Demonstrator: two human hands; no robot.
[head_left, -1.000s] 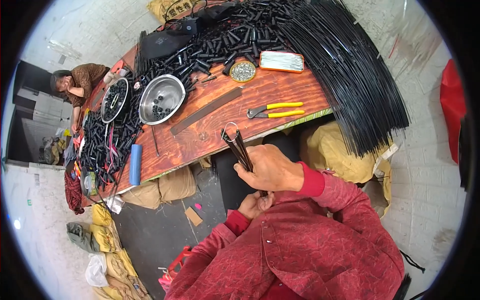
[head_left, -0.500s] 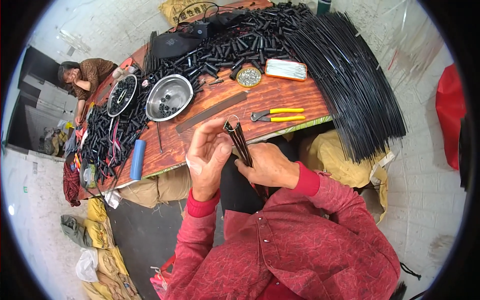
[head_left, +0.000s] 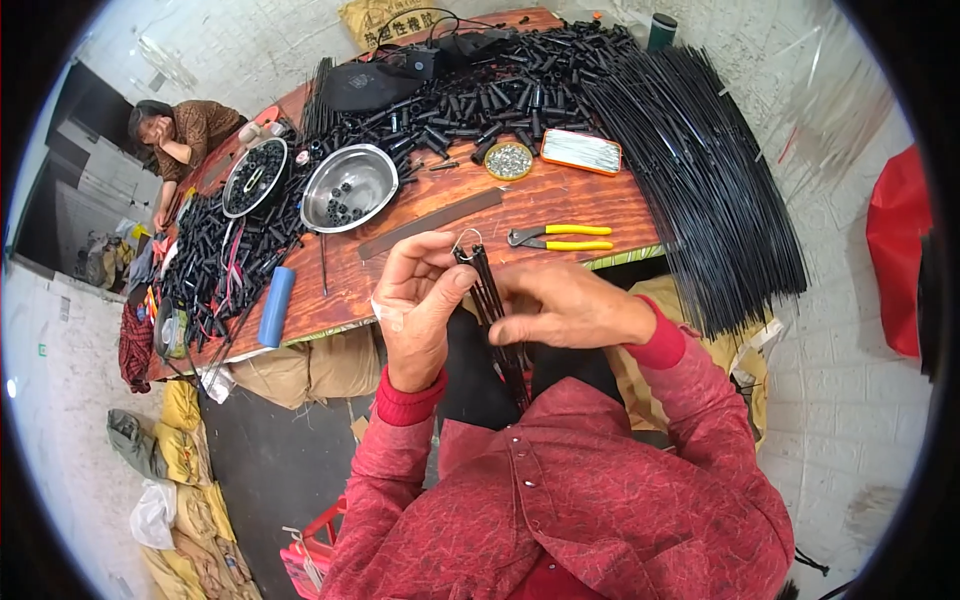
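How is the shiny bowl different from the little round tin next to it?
The steel bowl is bigger and deeper, with a few black pieces at its bottom; the small round tin is shallow and full of tiny silvery bits. Both are round and sit open on the wooden table.

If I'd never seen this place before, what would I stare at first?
Probably the two hands in the middle: the left hand and the right hand pinch a small bundle of thin black rods with a wire ring on top. Next, the huge fan of long black rods hanging off the right end of the wooden table. Then the shiny steel bowl and the yellow-handled pliers.
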